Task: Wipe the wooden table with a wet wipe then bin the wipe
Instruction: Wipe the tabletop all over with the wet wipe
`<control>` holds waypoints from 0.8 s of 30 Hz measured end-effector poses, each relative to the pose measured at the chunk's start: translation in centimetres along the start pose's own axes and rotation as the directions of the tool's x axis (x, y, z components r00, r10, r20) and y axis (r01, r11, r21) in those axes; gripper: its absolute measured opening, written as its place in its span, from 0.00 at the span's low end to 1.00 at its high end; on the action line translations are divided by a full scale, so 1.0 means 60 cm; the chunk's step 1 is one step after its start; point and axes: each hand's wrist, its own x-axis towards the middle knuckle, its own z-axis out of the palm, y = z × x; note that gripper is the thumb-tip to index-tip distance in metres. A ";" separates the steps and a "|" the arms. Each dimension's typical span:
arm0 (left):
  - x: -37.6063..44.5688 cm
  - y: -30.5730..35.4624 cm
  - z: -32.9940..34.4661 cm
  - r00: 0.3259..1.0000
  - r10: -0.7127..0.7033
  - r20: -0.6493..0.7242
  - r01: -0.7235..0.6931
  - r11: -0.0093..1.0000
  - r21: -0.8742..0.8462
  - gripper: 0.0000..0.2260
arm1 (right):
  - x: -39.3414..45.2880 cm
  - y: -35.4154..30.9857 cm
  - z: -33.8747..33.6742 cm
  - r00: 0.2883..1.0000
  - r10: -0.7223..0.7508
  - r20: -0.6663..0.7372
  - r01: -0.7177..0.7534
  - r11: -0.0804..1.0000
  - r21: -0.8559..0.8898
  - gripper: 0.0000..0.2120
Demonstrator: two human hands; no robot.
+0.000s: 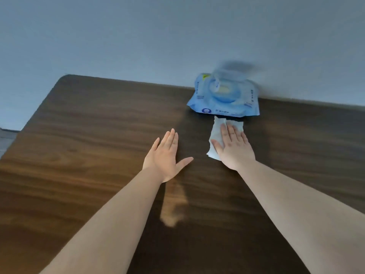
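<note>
So the wipes pack [224, 94] is the thing to steer by here. It's a blue soft pack sitting right at the far edge of the table [88, 135], backed up against the pale wall [138, 36], and its flip lid looks to be up, though that part is blurry. Left of the pack the far edge runs on bare until it curves round a rounded corner, and a sliver of floor [7, 137] shows past that side. Right of the pack the edge carries on out of frame. Toward the camera from the pack it's all open dark wood, loads of room both sides of the arms.

The wet wipe [217, 133] lies flat on the wood just in front of the pack, its top edge nearly at the pack's lower edge, a bit crumpled. The right hand [234, 147] is flat on top of it, palm down, fingers [230, 133] straight and close together, pointing toward the pack, thumb out to the left over the wipe. Not pinching, just pressing it.

The left hand [165, 155] sits left of the wipe and nearer than the pack, also palm down, fingers together, thumb stuck out toward the wipe, holding nothing. Both forearms are bare and stretched forward.
</note>
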 end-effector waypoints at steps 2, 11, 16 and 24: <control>0.029 0.077 0.000 0.997 0.076 0.015 -0.077 0.997 0.018 0.39 | -0.019 0.093 0.004 0.997 0.081 -0.003 -0.081 0.996 0.023 0.35; 0.125 0.407 0.037 0.929 0.365 0.058 -0.369 0.924 0.103 0.38 | -0.118 0.452 0.019 0.905 0.426 0.006 -0.421 0.891 0.172 0.34; 0.146 0.512 0.082 0.914 0.385 0.126 -0.402 0.902 0.160 0.41 | -0.164 0.596 0.022 0.835 0.550 0.019 -0.543 0.819 0.184 0.34; 0.152 0.521 0.084 0.934 0.326 0.146 -0.352 0.911 0.216 0.42 | -0.172 0.661 0.022 0.810 0.586 0.006 -0.575 0.793 0.200 0.33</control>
